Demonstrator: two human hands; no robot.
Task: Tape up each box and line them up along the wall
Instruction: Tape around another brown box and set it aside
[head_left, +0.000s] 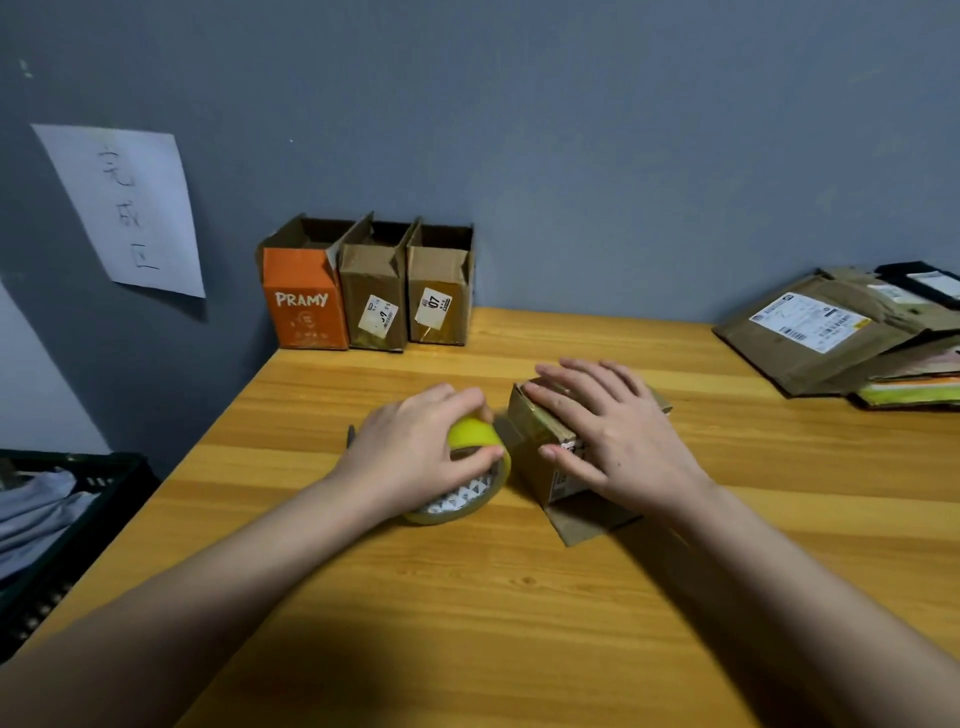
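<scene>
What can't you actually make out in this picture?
- Top of the small box, head view: the right hand covers it, so any tape there is hidden.
- Tape roll: the left hand hides its far side and loose end.
- Labels on the three boxes at the wall: print mostly too small to read.
- Flattened cartons: cut off by the right edge.
- Black crate: cut off at left.

Table (519, 597) honey-yellow wood grain. Wall (571, 130) grey-blue. Tape roll (470, 470) yellow, white triangle-patterned core. Left box (304, 301) orange, white lettering; other boxes (405, 293) brown.
</scene>
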